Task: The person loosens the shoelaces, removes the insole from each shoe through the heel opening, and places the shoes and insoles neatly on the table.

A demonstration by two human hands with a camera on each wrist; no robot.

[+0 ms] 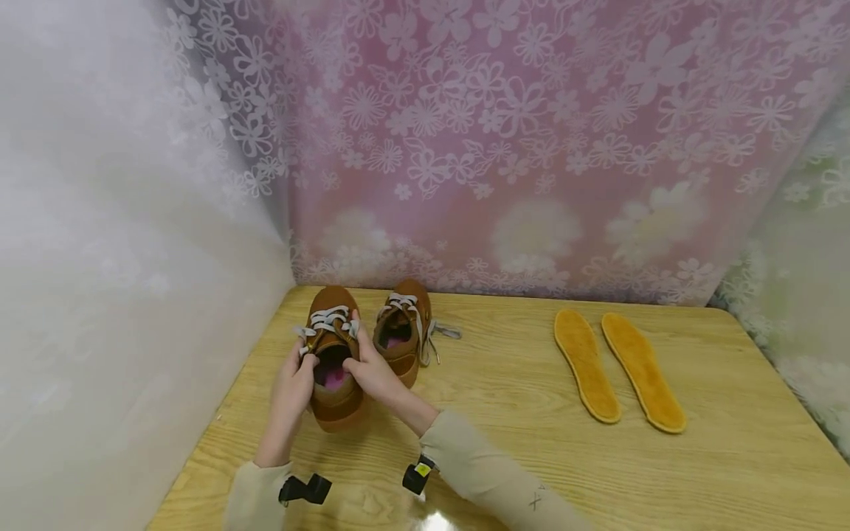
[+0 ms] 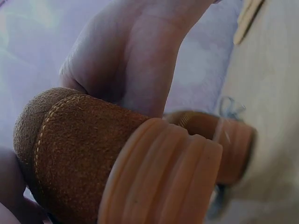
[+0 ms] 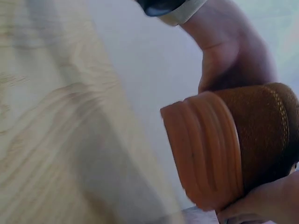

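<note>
A brown suede shoe [image 1: 336, 408] with light grey laces [image 1: 328, 318] is held between both hands at the left of the table, its toe pointing away. My left hand [image 1: 292, 387] grips its left side, thumb at the opening. On the opposite side, my right hand [image 1: 373, 371] grips it with the thumb over the collar. Something pink shows inside the shoe. The wrist views show its heel and ridged tan sole [image 3: 201, 149] lifted off the table. Fingers beneath the shoe are mostly hidden. Just right of it, the matching shoe [image 1: 403, 371] stands on the table, laces loose.
Two fuzzy yellow-orange insoles [image 1: 587, 369] lie side by side on the right of the wooden table [image 1: 491, 383]. A pink flowered curtain [image 1: 465, 147] hangs behind the table's far edge, and pale cloth [image 1: 133, 221] hangs along the left.
</note>
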